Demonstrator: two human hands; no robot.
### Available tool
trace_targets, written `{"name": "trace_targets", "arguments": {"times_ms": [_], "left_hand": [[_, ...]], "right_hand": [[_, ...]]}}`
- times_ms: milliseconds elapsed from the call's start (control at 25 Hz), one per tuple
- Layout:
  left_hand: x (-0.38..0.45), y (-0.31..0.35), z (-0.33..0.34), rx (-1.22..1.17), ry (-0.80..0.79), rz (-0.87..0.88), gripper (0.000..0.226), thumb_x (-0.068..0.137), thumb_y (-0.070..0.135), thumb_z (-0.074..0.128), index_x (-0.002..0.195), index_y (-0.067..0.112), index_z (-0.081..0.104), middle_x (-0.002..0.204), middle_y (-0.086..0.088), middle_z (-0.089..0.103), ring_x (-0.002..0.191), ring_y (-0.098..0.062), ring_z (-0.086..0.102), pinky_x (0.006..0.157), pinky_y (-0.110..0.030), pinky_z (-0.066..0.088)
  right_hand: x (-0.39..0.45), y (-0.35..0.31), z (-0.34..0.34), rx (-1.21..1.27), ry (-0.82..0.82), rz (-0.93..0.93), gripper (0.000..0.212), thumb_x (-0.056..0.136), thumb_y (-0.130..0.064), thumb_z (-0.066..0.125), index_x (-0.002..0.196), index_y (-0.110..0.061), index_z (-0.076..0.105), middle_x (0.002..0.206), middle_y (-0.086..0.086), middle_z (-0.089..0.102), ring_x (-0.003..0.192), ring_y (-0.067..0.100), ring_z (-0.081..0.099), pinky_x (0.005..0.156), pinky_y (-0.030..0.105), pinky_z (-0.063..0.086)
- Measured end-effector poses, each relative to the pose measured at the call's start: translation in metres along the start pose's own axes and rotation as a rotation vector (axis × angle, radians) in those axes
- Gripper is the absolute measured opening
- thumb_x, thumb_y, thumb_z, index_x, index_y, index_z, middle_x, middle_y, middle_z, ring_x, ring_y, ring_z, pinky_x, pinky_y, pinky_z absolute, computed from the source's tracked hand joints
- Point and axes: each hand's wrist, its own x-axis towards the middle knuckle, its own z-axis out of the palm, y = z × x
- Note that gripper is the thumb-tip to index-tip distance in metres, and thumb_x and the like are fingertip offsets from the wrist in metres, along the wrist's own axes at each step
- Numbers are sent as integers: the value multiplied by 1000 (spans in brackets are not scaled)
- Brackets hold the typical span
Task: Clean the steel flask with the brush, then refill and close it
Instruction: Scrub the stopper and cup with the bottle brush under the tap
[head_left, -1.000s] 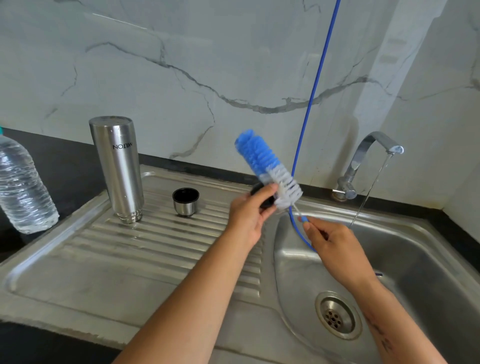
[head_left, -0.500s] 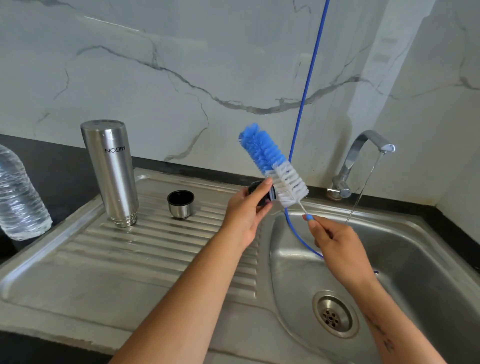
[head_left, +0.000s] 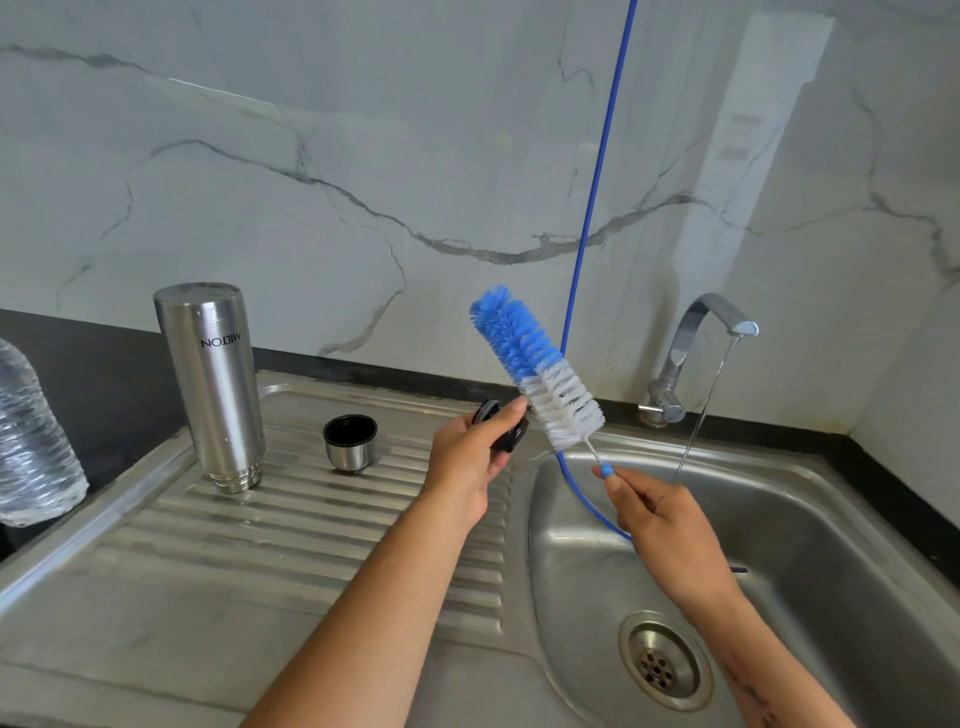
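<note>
- Over the last second the bottle brush (head_left: 537, 368) has drawn back slightly from the black stopper (head_left: 503, 428); its white bristles now sit just beside the stopper, and contact looks to have ended, though the view is too tight to be sure.
- This probably means the stopper scrub is finishing, with the flask's refill and closing not yet done.
- The left hand (head_left: 467, 462) is raised over the drainboard (head_left: 218, 551), fingers and thumb pinching the stopper.
- The right hand (head_left: 657, 517) grips the brush's thin handle over the sink basin (head_left: 831, 561), head tilted up-left.
- The steel flask (head_left: 213, 384) stands inverted on the drainboard, its steel cup lid (head_left: 350, 441) nearby; the tap (head_left: 701, 343) runs a thin stream.
</note>
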Motion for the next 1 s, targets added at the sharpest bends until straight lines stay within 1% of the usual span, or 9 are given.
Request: {"name": "trace_targets", "arguments": {"times_ms": [120, 200, 360, 480, 560, 720, 840, 920, 1000], "left_hand": [[1, 7, -1, -290, -58, -66, 32, 82, 6, 82, 109, -1, 68, 109, -17, 75, 103, -24, 72, 88, -38, 61], [5, 9, -1, -384, -95, -63, 28, 83, 3, 80, 108, -2, 69, 111, -19, 75, 107, -26, 72, 94, -42, 60], [-13, -6, 10, -227, -151, -100, 31, 84, 3, 79, 113, -2, 70, 104, -16, 78, 96, -22, 76, 83, -32, 63], [-10, -2, 11, -308, -68, -19, 24, 85, 0, 78, 107, -2, 71, 105, -15, 77, 89, -19, 76, 70, -28, 64], [1, 6, 1, -411, 30, 22, 24, 83, -1, 79, 106, -3, 71, 104, -16, 76, 88, -20, 77, 68, -29, 64], [-18, -1, 6, -281, -53, -73, 35, 82, 0, 80, 114, -6, 67, 107, -18, 76, 90, -22, 76, 66, -28, 64], [-8, 11, 2, -379, 17, -12, 31, 83, 0, 79, 111, -5, 68, 110, -19, 75, 98, -24, 74, 72, -32, 65], [-6, 13, -2, -413, 24, -6, 26, 83, -1, 79, 106, -3, 69, 110, -19, 75, 99, -25, 73, 73, -32, 65], [-17, 3, 4, -305, -43, -41, 29, 83, 0, 80, 109, -5, 69, 110, -19, 75, 100, -25, 74, 72, -31, 65]], "right_hand": [[0, -1, 1, 6, -13, 4, 26, 105, -30, 55, 98, -18, 77, 54, -7, 35, 50, 6, 28, 48, 20, 27], [1, 2, 1, -20, -25, 2, 29, 104, -30, 55, 100, -10, 76, 55, -6, 34, 51, 7, 27, 49, 21, 25], [1, -4, 10, -48, -28, -20, 28, 104, -28, 55, 101, -10, 75, 54, -6, 33, 51, 9, 26, 48, 21, 26], [1, -6, 8, -87, -114, -41, 23, 104, -30, 55, 102, -33, 78, 57, -5, 32, 52, 8, 26, 49, 19, 29], [2, 0, 1, -142, -219, -41, 24, 104, -32, 56, 107, -32, 79, 60, -5, 30, 55, 8, 24, 51, 19, 28], [8, -2, 1, -144, -157, -90, 24, 103, -31, 57, 102, -47, 76, 61, -5, 36, 59, 6, 27, 54, 20, 32], [5, -3, 0, -112, -232, -86, 25, 103, -33, 56, 90, -44, 75, 60, -7, 32, 56, 6, 26, 52, 19, 28], [2, -2, 0, -100, -268, -74, 23, 103, -32, 56, 95, -41, 76, 59, -7, 29, 54, 7, 25, 52, 19, 25], [6, -5, 1, -98, -197, -92, 22, 104, -31, 57, 98, -34, 78, 60, -6, 30, 55, 7, 25, 51, 20, 25]]}}
